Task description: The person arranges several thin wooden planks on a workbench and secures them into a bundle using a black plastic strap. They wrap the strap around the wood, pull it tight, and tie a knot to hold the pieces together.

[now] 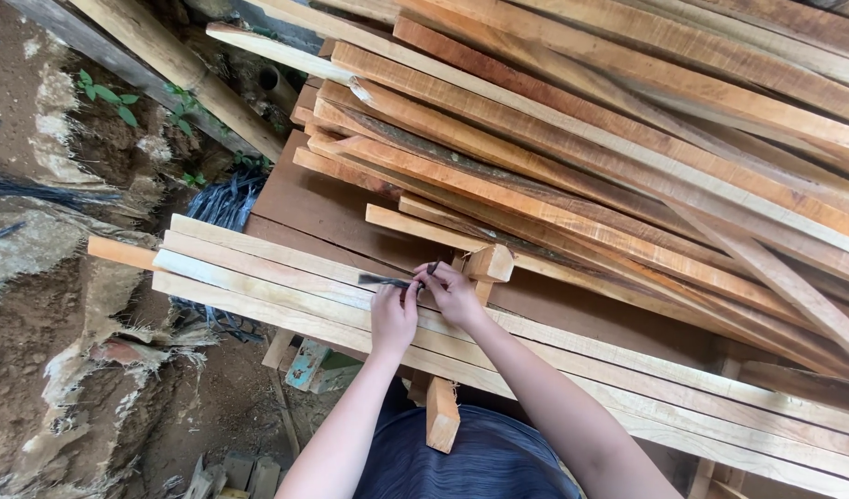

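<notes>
My left hand (392,319) rests on a row of pale wooden slats (258,268) and pinches a thin dark strip, perhaps a blade or file (380,280), that lies flat and points left. My right hand (450,294) sits right beside it, fingers closed on a small dark piece at the same spot. Both hands meet just in front of a short wooden block (489,263) standing on end. What the small dark piece is cannot be made out.
A big heap of long reddish-brown planks (628,148) fills the upper right, resting on a brown board (314,203). Bare earth, small green plants (106,97) and dark wires (226,199) lie to the left. Wood offcuts (441,416) and a teal scrap (306,362) sit below the slats.
</notes>
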